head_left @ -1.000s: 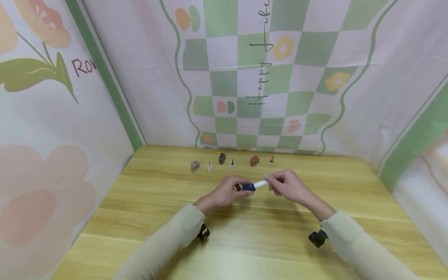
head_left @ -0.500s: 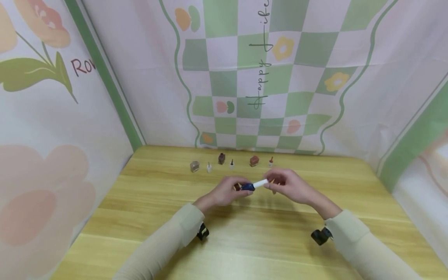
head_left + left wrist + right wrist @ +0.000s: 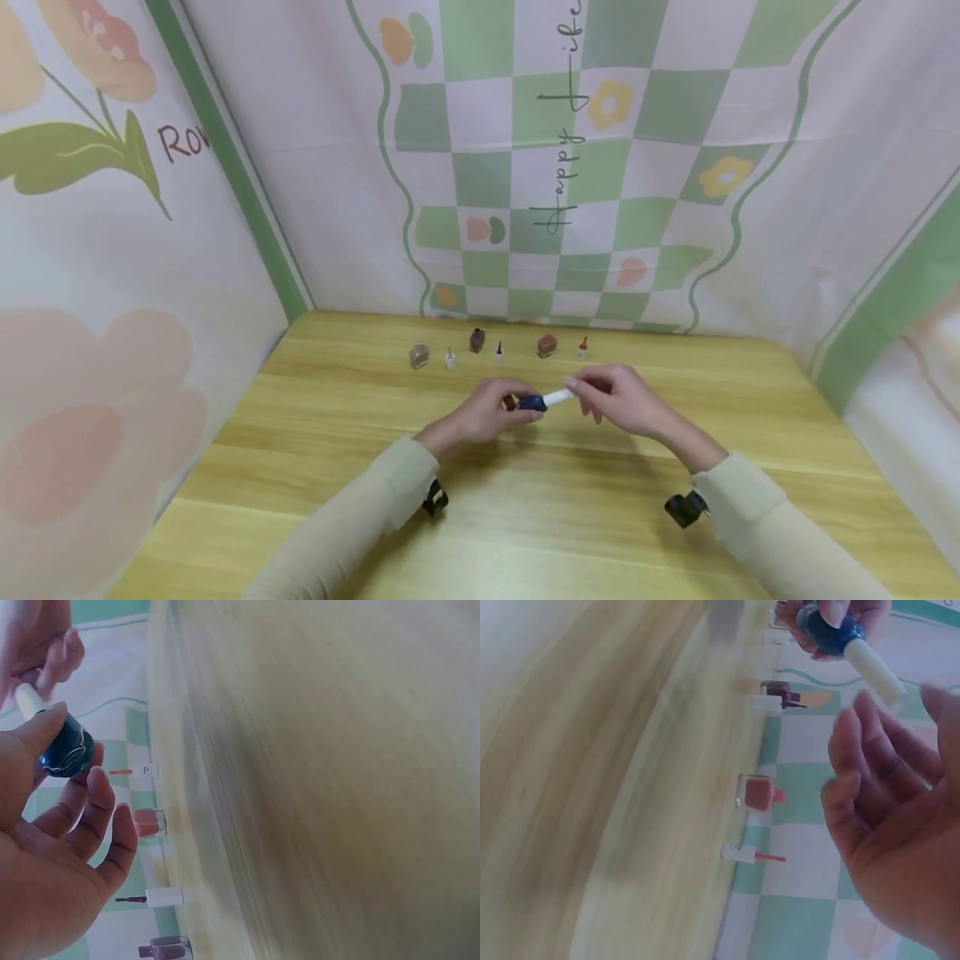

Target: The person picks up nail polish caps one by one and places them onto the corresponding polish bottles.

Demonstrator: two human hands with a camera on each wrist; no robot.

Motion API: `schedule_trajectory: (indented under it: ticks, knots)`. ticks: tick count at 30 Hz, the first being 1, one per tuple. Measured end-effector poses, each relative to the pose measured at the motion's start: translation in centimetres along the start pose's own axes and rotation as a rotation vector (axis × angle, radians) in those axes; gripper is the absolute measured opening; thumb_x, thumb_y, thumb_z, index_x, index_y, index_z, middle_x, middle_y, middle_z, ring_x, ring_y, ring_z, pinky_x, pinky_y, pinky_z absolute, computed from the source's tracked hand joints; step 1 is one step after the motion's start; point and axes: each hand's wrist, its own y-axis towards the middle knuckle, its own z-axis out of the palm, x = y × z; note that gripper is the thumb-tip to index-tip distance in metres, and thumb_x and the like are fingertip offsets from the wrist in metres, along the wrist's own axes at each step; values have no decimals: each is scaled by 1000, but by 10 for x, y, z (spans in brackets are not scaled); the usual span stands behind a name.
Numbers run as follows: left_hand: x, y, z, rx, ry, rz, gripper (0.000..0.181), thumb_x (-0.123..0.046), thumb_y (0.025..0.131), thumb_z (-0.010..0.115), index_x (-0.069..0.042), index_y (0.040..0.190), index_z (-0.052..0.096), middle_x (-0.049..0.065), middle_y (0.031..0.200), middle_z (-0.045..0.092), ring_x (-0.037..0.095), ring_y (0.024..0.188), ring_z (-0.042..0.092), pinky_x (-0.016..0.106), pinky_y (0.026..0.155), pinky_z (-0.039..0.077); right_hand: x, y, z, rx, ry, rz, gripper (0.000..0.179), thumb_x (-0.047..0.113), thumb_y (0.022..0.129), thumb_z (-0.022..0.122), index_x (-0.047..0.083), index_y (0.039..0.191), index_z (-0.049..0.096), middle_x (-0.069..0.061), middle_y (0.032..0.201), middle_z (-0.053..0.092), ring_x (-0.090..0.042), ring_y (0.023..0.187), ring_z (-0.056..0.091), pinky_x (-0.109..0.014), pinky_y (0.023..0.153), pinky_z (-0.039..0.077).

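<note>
My left hand [image 3: 483, 410] holds a dark blue nail polish bottle [image 3: 532, 403] between thumb and fingers, tilted above the table. Its long white cap [image 3: 557, 397] is on the bottle and points toward my right hand [image 3: 622, 400]. Thumb and forefinger of that hand pinch the cap's far end, the other fingers loosely bent below. In the left wrist view, the thumb presses on the glossy bottle [image 3: 69, 750], while the remaining fingers are half curled. The right wrist view has the white cap [image 3: 874, 671] reaching in between the right thumb and fingertips.
Along the back of the wooden table [image 3: 465, 517] stand a greyish bottle [image 3: 418, 357], a dark brown bottle [image 3: 477, 340] and a red bottle [image 3: 547, 345]. Beside each is a white cap standing brush up, such as the red-brushed cap [image 3: 582, 348]. A patterned curtain [image 3: 480, 179] hangs behind.
My right fingers shifted round the cap's end, baring more of it half a second ago, then closed at its tip again. The left hand and bottle stayed nearly still.
</note>
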Motion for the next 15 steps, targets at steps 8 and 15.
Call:
schedule_trajectory:
  ticks: [8, 15]
  knots:
    - [-2, -1, -1, -1, -7, -1, 20, -22, 99, 71, -16, 117, 75, -5, 107, 73, 6, 82, 63, 22, 72, 54, 5, 1, -5, 81, 3, -62, 18, 19, 102, 66, 6, 114, 70, -6, 87, 69, -19, 69, 65, -28, 56, 52]
    - [-1, 1, 0, 4, -10, 25, 20, -22, 99, 71, -15, 117, 75, -5, 107, 74, 5, 85, 63, 21, 75, 55, 6, 3, 0, 37, -67, -44, 39, 31, 109, 51, 17, 78, 69, 0, 59, 60, -7, 45, 41, -24, 42, 36]
